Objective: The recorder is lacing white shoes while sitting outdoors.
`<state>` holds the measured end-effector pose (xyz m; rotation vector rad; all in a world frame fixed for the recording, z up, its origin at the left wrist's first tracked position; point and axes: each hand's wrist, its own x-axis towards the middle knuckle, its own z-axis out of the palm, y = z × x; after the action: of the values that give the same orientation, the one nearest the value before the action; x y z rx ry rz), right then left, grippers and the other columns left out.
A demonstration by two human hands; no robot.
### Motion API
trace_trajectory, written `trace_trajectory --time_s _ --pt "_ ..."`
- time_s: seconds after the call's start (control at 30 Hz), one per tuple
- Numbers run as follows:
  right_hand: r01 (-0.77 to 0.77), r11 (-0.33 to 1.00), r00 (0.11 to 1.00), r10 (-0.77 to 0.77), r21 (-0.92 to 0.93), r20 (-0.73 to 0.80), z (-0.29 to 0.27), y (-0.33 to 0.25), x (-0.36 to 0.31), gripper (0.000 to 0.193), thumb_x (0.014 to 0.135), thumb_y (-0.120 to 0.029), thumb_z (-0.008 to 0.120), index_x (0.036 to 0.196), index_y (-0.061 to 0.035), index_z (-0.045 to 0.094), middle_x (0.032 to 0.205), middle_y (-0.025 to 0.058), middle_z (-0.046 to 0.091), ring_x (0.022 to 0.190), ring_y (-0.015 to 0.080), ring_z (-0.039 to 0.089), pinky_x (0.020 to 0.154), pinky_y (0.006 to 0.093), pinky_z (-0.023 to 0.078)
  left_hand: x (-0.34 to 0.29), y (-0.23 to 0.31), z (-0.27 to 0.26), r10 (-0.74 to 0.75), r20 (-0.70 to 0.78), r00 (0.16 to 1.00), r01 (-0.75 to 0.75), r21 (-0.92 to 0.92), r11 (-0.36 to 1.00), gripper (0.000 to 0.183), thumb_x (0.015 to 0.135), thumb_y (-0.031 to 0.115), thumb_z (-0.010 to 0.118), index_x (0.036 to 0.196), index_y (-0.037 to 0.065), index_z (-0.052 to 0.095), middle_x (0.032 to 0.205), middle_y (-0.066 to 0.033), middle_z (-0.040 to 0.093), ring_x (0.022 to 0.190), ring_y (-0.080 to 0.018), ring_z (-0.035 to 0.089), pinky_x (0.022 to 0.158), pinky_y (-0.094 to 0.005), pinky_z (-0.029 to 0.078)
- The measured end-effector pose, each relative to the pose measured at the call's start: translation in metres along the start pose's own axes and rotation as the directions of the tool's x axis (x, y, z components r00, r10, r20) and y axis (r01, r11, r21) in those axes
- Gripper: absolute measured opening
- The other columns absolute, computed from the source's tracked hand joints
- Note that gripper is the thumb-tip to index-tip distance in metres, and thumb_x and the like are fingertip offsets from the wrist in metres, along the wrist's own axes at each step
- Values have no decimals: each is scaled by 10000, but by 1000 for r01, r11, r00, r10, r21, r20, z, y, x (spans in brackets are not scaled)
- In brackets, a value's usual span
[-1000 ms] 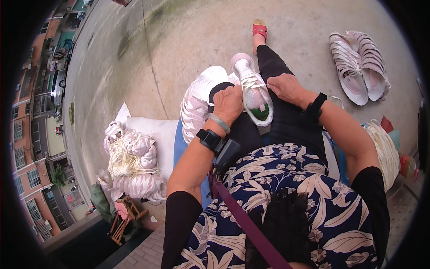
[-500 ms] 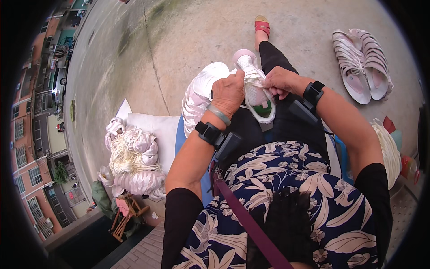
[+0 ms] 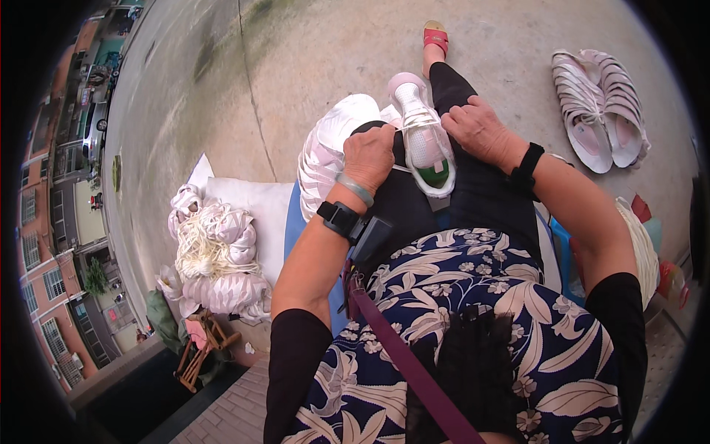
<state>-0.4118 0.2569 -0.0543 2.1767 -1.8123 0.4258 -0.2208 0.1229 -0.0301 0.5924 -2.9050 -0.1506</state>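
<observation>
White, thin shoelace (image 3: 404,129) now runs out from the lacing to the left hand (image 3: 370,150), near the centre of the frame. From my distant post, I saw both hands close together over the lacing half a second ago; since then they have parted, the right hand (image 3: 477,129) shifting outward, so more of the upper shows. I judge that this spread draws the lacing tighter across the front.

The left thumb and fingers pinch that strand. The right fingers are curled just beside the opposite edge of the lacing; whether they grip a strand too, I cannot tell.

The white and pale pink mesh sneaker (image 3: 427,144) sits just above the centre of my view, toe toward the top of the frame, over the black fabric trousers (image 3: 481,192). Its rounded toe is a soft pink, its tongue is finely perforated, and a green patch (image 3: 435,175) shows inside the opening at the heel end. Laces cross its front in close rows; I can't make out the separate eyelets. Just to its left I see a bundle of white and pale pink shoe pieces (image 3: 325,152), slatted along the side.
</observation>
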Motion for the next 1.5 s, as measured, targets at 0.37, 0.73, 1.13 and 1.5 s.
trace_trajectory --time_s 0.37,0.73,1.13,1.5 --pt "-327 906 940 282 267 193 -10 63 -96 42 752 -123 580 750 -95 549 673 64 560 703 262 539 679 370 410 -63 -47 -13 -221 85 971 223 -15 975 92 791 150 499 734 89 537 641 -144 579 638 -352 581 551 -441 444" --pt "-553 833 830 551 -3 88 -58 151 -251 100 813 -162 564 862 -76 583 802 134 588 759 327 554 653 404 428 -214 -163 -54 -623 181 761 612 115 782 158 803 238 545 819 106 631 698 -181 596 667 -377 576 596 -430 455" --pt "-851 510 493 858 -122 145 -97 193 -289 165 851 -203 531 902 -58 590 700 93 595 632 236 580 582 346 446 -271 -219 -94 -880 244 407 892 102 441 234 803 207 523 709 18 626 475 -100 552 399 -183 552 449 -319 454" --pt "-746 -422 400 336 516 853 -35 -4 -37 156 834 -237 596 785 -90 580 644 -23 542 477 32 461 410 177 377 -37 -18 -26 -125 792 597 802 -592 83 169 859 180 548 792 26 569 553 -47 557 341 -60 433 316 -187 312"
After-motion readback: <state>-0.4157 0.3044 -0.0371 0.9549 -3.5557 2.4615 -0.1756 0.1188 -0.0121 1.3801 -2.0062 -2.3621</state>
